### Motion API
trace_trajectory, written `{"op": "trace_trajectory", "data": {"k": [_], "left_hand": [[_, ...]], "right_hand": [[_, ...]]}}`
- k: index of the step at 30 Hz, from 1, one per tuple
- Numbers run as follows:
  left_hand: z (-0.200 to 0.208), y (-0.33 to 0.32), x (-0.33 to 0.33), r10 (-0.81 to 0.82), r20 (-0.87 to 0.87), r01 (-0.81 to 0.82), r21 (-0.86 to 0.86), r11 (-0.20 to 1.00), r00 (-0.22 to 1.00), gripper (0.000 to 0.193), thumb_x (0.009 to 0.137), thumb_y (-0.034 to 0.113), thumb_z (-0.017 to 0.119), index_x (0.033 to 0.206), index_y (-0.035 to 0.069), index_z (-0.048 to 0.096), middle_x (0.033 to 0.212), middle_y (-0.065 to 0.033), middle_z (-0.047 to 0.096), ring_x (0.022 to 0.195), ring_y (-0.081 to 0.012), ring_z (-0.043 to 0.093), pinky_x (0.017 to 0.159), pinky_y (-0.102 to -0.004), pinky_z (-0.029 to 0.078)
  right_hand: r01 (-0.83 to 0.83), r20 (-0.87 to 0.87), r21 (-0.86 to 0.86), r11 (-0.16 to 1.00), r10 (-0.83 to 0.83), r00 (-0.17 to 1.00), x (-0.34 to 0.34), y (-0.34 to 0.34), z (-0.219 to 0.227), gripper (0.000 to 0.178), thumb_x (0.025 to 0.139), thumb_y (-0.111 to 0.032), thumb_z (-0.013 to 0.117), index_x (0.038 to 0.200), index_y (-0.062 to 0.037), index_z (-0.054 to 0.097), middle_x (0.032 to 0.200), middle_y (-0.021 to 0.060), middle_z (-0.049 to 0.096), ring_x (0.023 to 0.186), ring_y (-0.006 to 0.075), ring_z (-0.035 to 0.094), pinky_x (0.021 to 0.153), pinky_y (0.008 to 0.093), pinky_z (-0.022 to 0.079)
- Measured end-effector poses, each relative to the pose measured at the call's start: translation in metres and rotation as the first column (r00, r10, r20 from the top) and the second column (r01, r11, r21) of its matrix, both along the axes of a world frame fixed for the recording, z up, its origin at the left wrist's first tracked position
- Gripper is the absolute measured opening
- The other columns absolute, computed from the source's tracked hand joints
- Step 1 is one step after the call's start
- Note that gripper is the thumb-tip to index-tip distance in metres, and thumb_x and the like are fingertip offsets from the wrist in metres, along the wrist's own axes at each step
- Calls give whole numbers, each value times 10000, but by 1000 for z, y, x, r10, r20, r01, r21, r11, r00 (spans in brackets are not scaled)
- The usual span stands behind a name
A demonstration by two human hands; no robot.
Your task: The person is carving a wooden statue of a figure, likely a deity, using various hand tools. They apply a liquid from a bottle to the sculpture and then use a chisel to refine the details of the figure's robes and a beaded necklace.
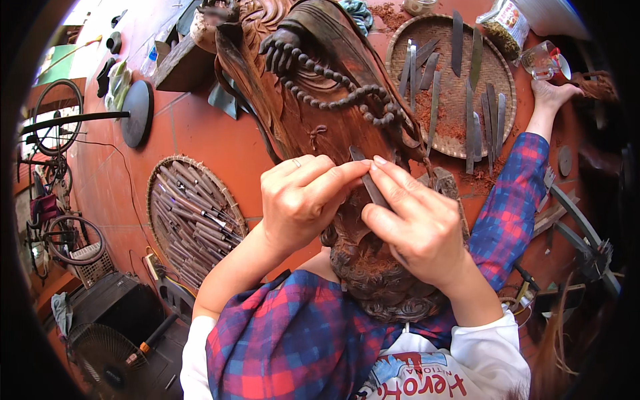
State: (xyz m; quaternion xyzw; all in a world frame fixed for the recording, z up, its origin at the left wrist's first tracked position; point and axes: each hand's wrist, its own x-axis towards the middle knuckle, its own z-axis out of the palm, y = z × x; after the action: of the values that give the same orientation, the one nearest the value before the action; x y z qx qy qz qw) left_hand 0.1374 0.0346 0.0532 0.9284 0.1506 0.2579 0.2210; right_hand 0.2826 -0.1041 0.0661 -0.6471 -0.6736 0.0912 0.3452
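A large brown wood carving [303,130] lies across in front of me, with draped robes, a carved hand and a string of carved beads [327,105]. Its dense, curly carved end [383,283] reaches into my lap. My right hand [423,227] holds a flat, dark metal scraper blade [375,193] against the wood. From the other side, my left hand [300,200], with a ring on one finger, pinches the same blade. The fingertips of both hands meet over it, and part of the blade is hidden beneath them.
A round woven tray [448,137] at the far right bears several flat blades and reddish wood shavings. Left of me, another basket [155,200] is full of wood-handled tools [193,223]. A fan [107,357] stands lower left; a glass mug [539,61] is far right.
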Motion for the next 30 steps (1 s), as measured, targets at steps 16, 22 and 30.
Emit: {"op": "trace_trajectory", "data": {"k": [16,22,30], "left_hand": [[1,-9,-7,-3,-16,2,-13,1000,1000,269,705,94,820,970,108,778,599,-13,536,515,-168,546,479,-311,428],[-11,-23,-16,-6,15,7,-66,998,1000,302,704,98,816,1004,93,780,576,-10,520,498,-157,535,482,-312,429],[-10,-15,-9,36,-9,-36,-34,999,999,211,768,125,791,976,113,755,630,-2,532,548,-168,569,499,-311,445]], "right_hand": [[-133,-7,-37,990,133,991,14,-4,6,119,760,-161,645,842,-75,634,1119,231,699,1103,326,692,870,396,601],[-150,-11,-51,987,150,989,5,-18,-2,120,752,-156,666,832,-73,634,1127,250,689,1116,334,689,912,403,598],[-113,104,-33,993,116,988,6,-7,1,126,744,-159,658,829,-72,625,1147,252,685,1121,342,683,907,397,595]]}}
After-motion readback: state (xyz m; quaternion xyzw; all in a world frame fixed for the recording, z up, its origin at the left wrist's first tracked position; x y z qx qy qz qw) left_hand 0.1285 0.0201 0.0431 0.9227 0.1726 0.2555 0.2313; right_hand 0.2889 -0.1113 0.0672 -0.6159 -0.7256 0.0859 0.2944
